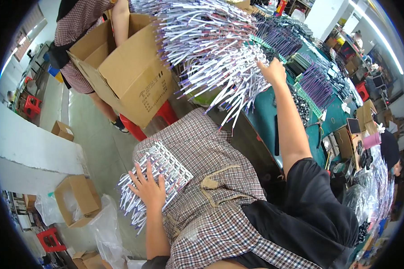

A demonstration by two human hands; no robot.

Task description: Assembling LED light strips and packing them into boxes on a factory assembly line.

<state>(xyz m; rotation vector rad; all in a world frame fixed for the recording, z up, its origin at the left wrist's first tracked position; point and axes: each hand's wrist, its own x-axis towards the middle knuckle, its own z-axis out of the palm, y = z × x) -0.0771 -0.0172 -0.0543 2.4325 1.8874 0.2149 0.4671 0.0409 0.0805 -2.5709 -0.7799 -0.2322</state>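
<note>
On my lap lies a white panel of small parts with white and purple wires [177, 168]. My left hand [150, 190] rests on its wires, fingers spread. Across the table edge, my right hand [274, 71] reaches to the near right end of a large heap of similar white and purple wires [206, 49]. Its fingers are curled at the heap's edge, and what they grip is partly hidden. The lower wires of the heap [233, 96] hang over the table's edge.
On the green table [267, 116] stand purple-wired green boards [316, 85] and a pile of small black parts [300, 105]. A cardboard box [130, 71] sits on a red stool [134, 127], with another person's arm [120, 22] inside it. Another open box [78, 199] and plastic bags [107, 228] lie left.
</note>
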